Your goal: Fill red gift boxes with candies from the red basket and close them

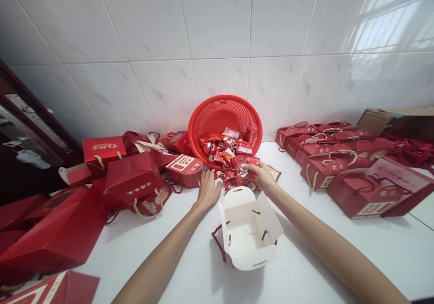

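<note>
A red plastic basket [224, 100] leans tilted against the wall, and wrapped candies [222, 152] spill from its lower rim onto the table. My right hand [263, 176] reaches into the pile with thumb and fingers closed on a red candy packet [244, 166]. My left hand [208, 189] lies beside the pile, fingers stretched out near the basket's lower rim, with nothing seen in it. Between my forearms stands a gift box [249, 229] with its flaps up and its white inside bare; a dark red cord handle [219, 245] hangs at its side.
Closed red gift boxes [318, 161] with rope handles stand in rows on the right. More red boxes [134, 177] lie jumbled on the left. A cardboard carton [376, 121] with dark red cords [412, 150] is at far right. Behind is a tiled wall [220, 28].
</note>
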A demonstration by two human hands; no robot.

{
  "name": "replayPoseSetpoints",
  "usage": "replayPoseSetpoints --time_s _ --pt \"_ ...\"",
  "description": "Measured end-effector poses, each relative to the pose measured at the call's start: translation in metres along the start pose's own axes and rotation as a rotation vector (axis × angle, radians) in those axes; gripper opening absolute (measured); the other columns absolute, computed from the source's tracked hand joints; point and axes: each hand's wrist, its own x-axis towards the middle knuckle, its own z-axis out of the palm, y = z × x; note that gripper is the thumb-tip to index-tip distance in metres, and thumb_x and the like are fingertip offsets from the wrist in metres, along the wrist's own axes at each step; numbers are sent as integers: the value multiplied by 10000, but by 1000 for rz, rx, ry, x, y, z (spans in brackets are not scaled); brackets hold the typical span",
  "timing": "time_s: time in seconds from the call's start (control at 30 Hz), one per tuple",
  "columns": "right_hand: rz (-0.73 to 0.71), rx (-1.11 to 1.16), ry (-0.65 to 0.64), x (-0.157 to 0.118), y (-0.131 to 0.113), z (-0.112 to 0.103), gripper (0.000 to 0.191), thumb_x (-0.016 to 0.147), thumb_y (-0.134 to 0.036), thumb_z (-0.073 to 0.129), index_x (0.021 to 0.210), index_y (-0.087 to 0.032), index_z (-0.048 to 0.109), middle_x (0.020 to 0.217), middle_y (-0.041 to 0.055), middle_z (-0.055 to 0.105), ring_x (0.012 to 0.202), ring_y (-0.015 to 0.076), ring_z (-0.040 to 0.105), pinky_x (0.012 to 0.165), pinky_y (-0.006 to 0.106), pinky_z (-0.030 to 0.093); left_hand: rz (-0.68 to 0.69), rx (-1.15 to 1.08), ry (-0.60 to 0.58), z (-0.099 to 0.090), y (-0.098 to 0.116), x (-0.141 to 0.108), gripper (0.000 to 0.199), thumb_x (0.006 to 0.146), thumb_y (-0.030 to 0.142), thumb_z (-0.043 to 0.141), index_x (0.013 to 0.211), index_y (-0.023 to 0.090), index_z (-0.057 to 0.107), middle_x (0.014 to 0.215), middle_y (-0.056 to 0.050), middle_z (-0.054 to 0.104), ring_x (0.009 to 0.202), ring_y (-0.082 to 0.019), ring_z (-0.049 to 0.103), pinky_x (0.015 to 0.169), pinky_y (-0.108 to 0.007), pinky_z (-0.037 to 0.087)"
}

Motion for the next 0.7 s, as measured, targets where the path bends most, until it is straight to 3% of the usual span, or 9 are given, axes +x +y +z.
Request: replayPoseSetpoints --time_s 0.2,0.4,0.53,0.7 --pt "31 -26 8 -4 -5 3 371 493 -251 810 821 -186 647 733 13 738 580 172 666 521 274 552 19 -77 14 -8 6 -3 304 774 175 613 1057 183 726 1013 -121 633 1059 -332 600 1024 -522 448" --pt "40 -46 -23 -5 -7 2 351 538 -254 819 836 -188 647 774 27 747 588 174 674 525 275 553 -32 -297 79 -13 10 1 211 843 310 579 923 196 738 905 -96 684 916 -287 651 920 -466 516" --pt "63 -68 1 -4 -8 0 340 565 -260 819 851 -183 652 771 22 745 567 156 664 513 258 548 -116 -518 103 -11 13 3 362 823 524 614 911 184 702 854 -71 724 709 -221 679 646 -342 579" --pt "98 -71 54 -2 -8 -1 310 616 -257 813 872 -191 651 786 15 742 570 147 674 462 220 516 -178 -724 101 -8 24 4 497 741 654 662 851 169 657 692 -13 678 492 -141 624 458 -237 506"
